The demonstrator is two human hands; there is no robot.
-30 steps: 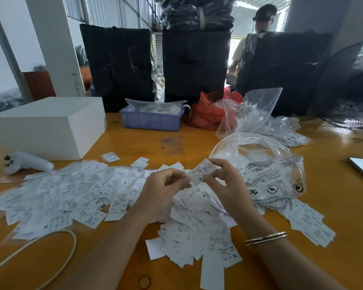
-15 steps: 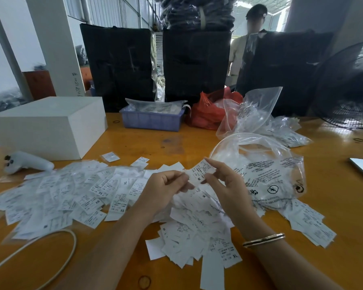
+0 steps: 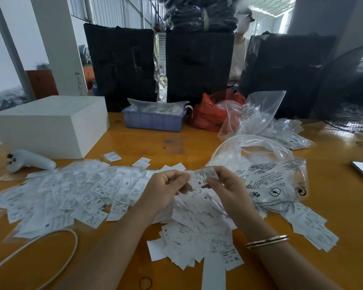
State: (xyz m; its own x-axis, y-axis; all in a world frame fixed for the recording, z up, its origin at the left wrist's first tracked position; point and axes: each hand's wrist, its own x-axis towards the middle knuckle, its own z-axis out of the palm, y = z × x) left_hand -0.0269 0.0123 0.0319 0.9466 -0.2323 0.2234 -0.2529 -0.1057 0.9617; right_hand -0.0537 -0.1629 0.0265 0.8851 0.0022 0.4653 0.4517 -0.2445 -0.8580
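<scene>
Pinching one M label [image 3: 204, 177] btwn L hand [image 3: 166, 192] & R hand [image 3: 228, 190], fingers curled on its ends, held it just above the label heap [image 3: 82, 197] on the table [image 3: 176, 143]. Risked, prob., losing it in that XS/XL jumble if either pinch slackened, or taking two stuck labels for one. Farther off, looked apt to miss the clear bag [image 3: 270, 181] w/ its sagging mouth.

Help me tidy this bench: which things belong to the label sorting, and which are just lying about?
In the job: the size label pinched by left hand and right hand; the loose labels spread on the table.
Lying about: white box, white controller, blue tray, red bag, fan, cable.
</scene>
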